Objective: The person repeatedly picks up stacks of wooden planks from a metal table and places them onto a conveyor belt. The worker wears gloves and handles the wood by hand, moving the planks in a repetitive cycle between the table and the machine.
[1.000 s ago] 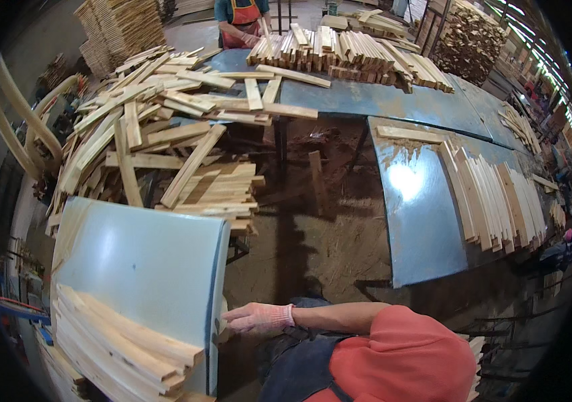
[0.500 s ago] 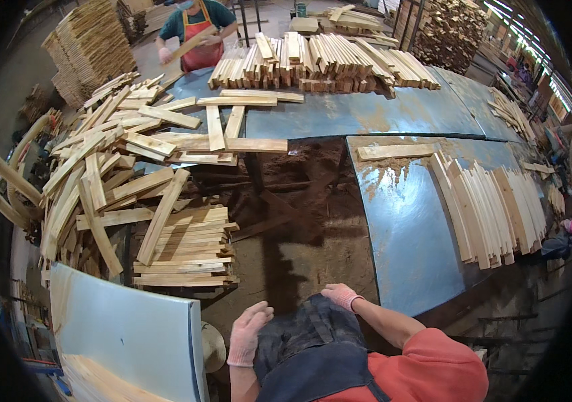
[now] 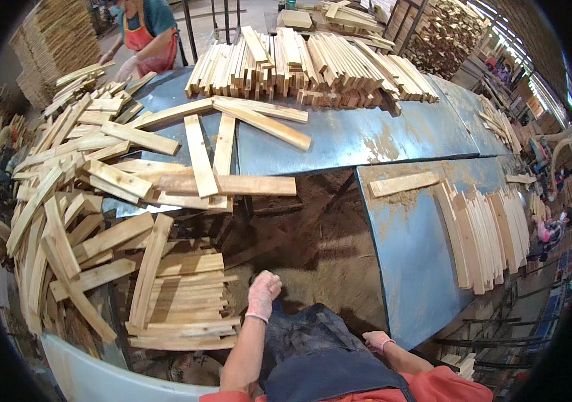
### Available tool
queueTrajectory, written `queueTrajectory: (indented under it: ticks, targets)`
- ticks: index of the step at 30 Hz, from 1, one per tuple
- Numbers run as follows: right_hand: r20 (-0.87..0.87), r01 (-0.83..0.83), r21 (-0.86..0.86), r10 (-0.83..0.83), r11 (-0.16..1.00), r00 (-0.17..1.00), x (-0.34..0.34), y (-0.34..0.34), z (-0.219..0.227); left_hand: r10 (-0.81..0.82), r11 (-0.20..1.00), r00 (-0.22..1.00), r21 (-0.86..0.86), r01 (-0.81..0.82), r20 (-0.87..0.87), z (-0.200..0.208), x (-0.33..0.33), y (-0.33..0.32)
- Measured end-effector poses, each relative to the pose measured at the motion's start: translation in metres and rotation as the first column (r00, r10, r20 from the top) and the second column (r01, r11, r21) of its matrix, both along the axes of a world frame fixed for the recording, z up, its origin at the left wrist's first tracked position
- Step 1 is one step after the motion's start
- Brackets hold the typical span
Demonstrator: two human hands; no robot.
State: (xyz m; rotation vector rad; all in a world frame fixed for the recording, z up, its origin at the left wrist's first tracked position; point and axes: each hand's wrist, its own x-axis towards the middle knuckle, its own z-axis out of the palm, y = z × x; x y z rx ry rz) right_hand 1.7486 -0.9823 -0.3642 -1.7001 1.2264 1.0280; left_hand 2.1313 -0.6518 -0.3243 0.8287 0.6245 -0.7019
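Observation:
My left hand (image 3: pixel 264 295), in a pale pink glove, is raised in front of my dark apron (image 3: pixel 329 365). Its fingers are curled in, and nothing shows in them. Just left of it lies a stack of wooden slats (image 3: pixel 185 295), apart from the hand. Low at my right side is my right hand (image 3: pixel 378 342), also gloved, near the front corner of a blue-grey metal table (image 3: pixel 413 268). Its fingers look bent, with no object visible in them. A row of upright slats (image 3: pixel 484 234) and one single slat (image 3: pixel 404 184) rest on that table.
A jumbled heap of planks (image 3: pixel 91 194) fills the left side. Beyond the gap in front of me, a long metal table (image 3: pixel 313 147) carries stacked slats (image 3: pixel 299 67). A co-worker (image 3: pixel 145 37) stands at the far left. The pale metal panel (image 3: pixel 98 372) curves along my lower left.
My view has shifted nearer the tables. My left hand has risen toward the slat stack, and my right hand has dropped to the right. The co-worker, earlier holding a plank, now bends over the heap.

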Motion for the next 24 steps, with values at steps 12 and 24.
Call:
queueTrajectory:
  ticks: [12,24]
  targets:
    - [0.216,0.534,0.505,-0.699,0.678,0.682,0.162,0.032,0.055,0.056,0.997,0.992,0.064,-0.049,-0.112,-0.076,0.321,0.015]
    - [0.325,-0.201,0.077,0.166,0.977,0.931,0.27,0.016,0.064,0.566,0.823,0.784,-0.118,-0.555,0.256,-0.002,0.463,0.137]
